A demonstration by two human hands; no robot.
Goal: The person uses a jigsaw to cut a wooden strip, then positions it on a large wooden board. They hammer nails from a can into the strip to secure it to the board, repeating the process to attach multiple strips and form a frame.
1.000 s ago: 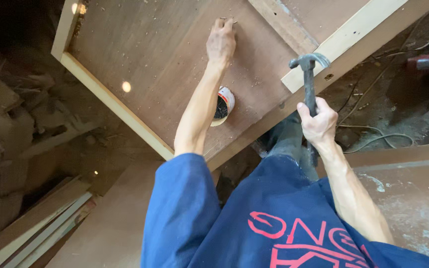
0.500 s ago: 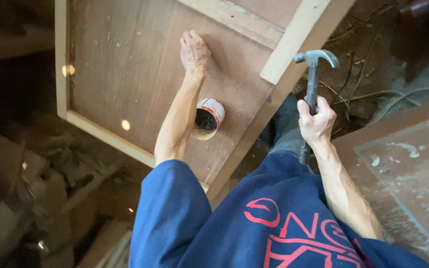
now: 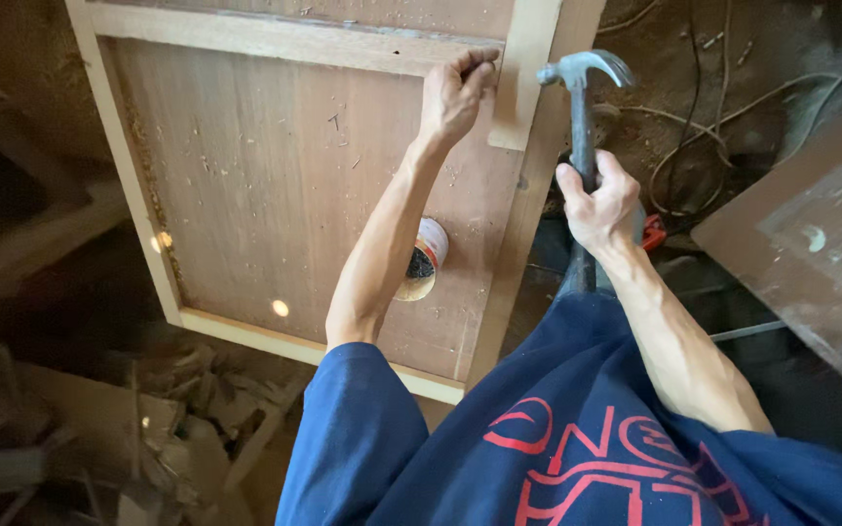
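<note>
Looking down from the head view, I see the left hand (image 3: 455, 95) now at the far corner of the large brown wooden panel with its pale timber frame (image 3: 275, 185), where a second ago it rested flat further in on the panel face. Its grip is pressed together at the fingertips (image 3: 484, 70), pinching something too small for me to make out, held right where the top rail meets the short pale wooden batten (image 3: 518, 73). The right hand (image 3: 596, 200) has its grip wrapped tight around the handle of the grey steel claw hammer (image 3: 582, 102), which stands upright with its head raised just beside the batten, closer to the left hand than it was half a second ago. The panel has also shifted in my view, so its corner lies squarely in front of both hands. I judge this as a move from steadying the board to setting up a strike at that corner joint. The small round tin with a white wall and dark contents (image 3: 424, 259) sits on the panel, partly hidden by the left forearm. Loose cables (image 3: 723, 127) lie on the floor beyond the hammer.
</note>
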